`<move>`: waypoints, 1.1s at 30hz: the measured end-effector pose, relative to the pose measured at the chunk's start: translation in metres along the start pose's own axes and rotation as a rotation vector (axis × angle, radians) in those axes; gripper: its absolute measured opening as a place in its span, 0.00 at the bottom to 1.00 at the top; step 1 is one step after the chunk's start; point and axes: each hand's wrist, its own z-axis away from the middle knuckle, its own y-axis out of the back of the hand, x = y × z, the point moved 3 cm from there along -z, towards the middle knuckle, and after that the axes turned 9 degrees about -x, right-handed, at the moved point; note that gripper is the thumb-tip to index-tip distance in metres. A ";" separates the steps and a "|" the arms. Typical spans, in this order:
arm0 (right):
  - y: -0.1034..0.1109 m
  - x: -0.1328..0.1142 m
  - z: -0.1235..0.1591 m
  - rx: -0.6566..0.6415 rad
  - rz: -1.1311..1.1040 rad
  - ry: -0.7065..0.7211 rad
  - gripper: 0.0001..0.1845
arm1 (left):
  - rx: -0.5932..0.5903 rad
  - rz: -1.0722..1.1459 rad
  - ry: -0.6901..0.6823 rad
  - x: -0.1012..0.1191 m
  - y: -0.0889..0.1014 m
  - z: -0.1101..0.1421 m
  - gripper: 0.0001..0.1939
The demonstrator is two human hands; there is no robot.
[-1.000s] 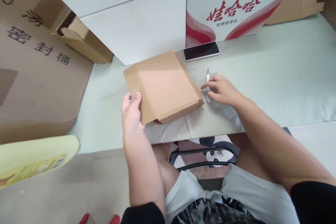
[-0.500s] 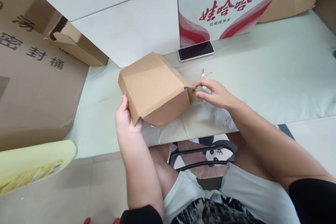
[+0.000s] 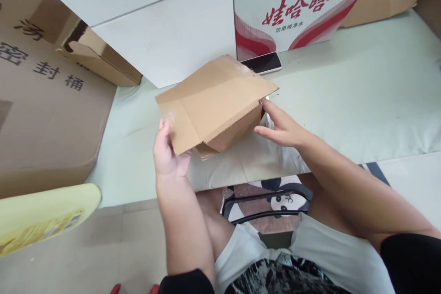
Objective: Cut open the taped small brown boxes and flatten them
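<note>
A brown cardboard box [image 3: 217, 98], partly unfolded with flaps spread wide, is held tilted just above the cloth-covered table. My left hand [image 3: 168, 149] grips its near left flap, the thumb on top and the fingers underneath. At the box's right corner, my right hand [image 3: 282, 126] has its thumb and index finger apart. The index fingertip touches the corner, while the other fingers are partly hidden. Behind the box lies a phone [image 3: 267, 63], its left end covered. A small white tool with a thin tip is mostly hidden behind my right hand.
A white carton with red lettering [image 3: 285, 14] and a plain white box [image 3: 179, 36] stand along the back. To the left are a large brown carton [image 3: 44, 115] and a pale yellow rounded object [image 3: 51, 202]. The pale green cloth [image 3: 361, 96] covers the table.
The box's flaps have spread outward, and its top panel now looks flatter and wider. It has shifted right, covering part of the phone. My right hand's fingers have moved apart from the side flap.
</note>
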 end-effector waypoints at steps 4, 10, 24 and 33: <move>0.000 0.004 0.003 0.064 0.007 -0.069 0.38 | -0.089 -0.010 0.052 -0.001 -0.002 0.006 0.28; 0.003 0.007 0.000 0.148 0.032 -0.138 0.27 | -0.002 -0.064 0.095 -0.009 0.002 0.003 0.33; 0.004 0.024 0.003 0.385 -0.345 -0.221 0.34 | 0.081 -0.099 0.005 -0.007 0.000 -0.002 0.27; 0.009 0.012 -0.001 0.385 -0.625 -0.341 0.25 | 0.045 -0.087 -0.227 0.000 -0.005 0.001 0.19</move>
